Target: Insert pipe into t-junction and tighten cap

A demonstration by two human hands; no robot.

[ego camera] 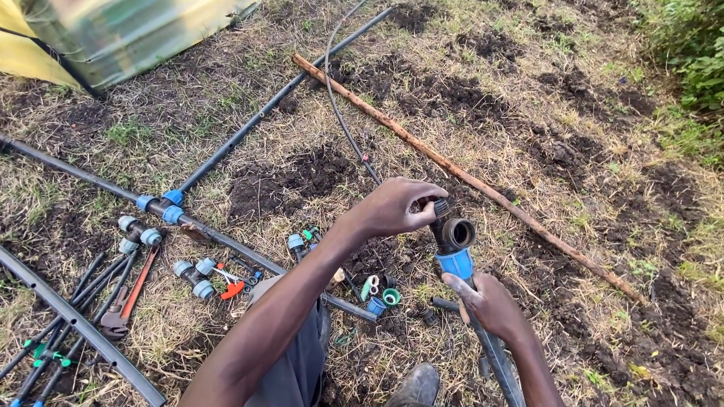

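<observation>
Gripping a black plastic tee fitting with a blue compression nut from above, the left hand has its fingers curled shut around the fitting's upper threaded end. The right hand is closed around the long black plastic pipe just below the blue nut, holding it upright and slightly tilted over the ground. The fitting sits at the pipe's top end, its open round socket facing the camera, held above dry grass and dark soil.

Below the hands lie small loose parts: a green ring and a blue cap, near a dark shoe. Further left on the ground are a blue-jointed black pipe junction, several grey-blue elbow couplings, a red-handled pipe wrench and red-handled cutters. A long rusty brown rod lies diagonally across the soil beyond the hands, well apart from a thin black hose
</observation>
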